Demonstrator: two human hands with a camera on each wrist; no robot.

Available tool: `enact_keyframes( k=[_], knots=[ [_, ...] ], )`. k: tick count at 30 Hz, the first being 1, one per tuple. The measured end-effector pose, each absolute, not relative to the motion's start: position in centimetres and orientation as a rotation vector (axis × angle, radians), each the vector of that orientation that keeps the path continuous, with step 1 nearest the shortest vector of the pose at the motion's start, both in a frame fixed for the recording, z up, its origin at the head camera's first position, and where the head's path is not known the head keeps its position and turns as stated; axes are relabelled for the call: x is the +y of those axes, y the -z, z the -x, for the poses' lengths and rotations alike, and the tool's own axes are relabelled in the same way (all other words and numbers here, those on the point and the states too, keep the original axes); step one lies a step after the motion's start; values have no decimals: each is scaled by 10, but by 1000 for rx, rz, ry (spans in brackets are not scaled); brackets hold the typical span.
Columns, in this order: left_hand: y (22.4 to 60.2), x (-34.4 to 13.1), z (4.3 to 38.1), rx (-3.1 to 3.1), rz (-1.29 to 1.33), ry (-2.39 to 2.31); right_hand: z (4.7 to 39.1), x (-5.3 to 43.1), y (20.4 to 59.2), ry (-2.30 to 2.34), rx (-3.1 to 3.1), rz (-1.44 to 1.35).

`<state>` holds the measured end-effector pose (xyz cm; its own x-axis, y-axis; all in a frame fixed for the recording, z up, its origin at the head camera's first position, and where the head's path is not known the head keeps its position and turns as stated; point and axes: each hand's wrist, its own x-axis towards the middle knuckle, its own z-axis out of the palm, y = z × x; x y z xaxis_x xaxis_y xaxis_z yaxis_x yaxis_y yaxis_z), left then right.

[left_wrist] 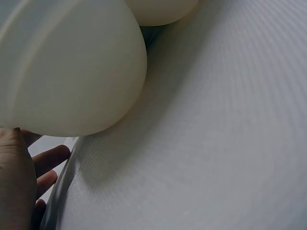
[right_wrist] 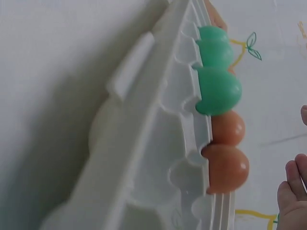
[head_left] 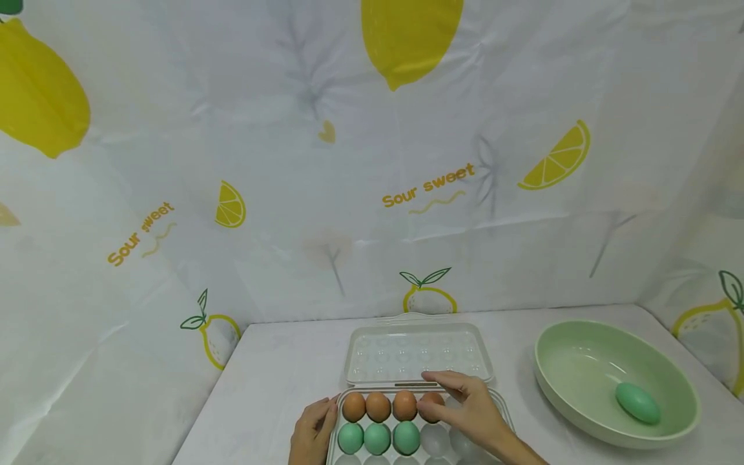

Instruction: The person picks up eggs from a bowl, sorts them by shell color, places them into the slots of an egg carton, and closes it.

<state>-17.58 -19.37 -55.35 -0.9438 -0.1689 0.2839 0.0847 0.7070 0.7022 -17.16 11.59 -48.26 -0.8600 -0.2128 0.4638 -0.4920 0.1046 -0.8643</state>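
Note:
A clear plastic egg carton [head_left: 455,440], lid [head_left: 418,352] folded back, lies at the bottom middle of the head view. Its far row holds several brown eggs [head_left: 378,407]; in the row before it sit three green eggs [head_left: 377,438]. My right hand [head_left: 473,410] hovers over the rightmost brown egg [right_wrist: 228,168], thumb and fingers spread; the egg sits in its cup, partly covered by the thumb in the head view. My left hand [head_left: 314,429] rests against the carton's left side, its fingers [left_wrist: 52,159] loosely extended in the left wrist view.
A round, pale green bowl [head_left: 569,381] stands on the table right of the carton, with one green egg [head_left: 637,403] inside. White cloth printed with lemons [head_left: 430,300] hangs behind and at both sides. The carton's nearest cups [head_left: 378,460] are cut off by the frame.

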Motion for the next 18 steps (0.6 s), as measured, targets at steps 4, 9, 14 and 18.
enact_keyframes(
  k=[4,9,14,18],
  knots=[
    [553,-194,176,-2579,-69,1093,177,127,479,-1825,-2133,-681],
    [554,-193,175,-2576,-74,1100,181,141,474,-1813,-2151,-606],
    [554,-193,175,-2581,-79,1104,184,160,469,-1758,-2180,-489],
    [554,-193,175,-2579,-81,1095,187,176,467,-1715,-2155,-454]
  ],
)
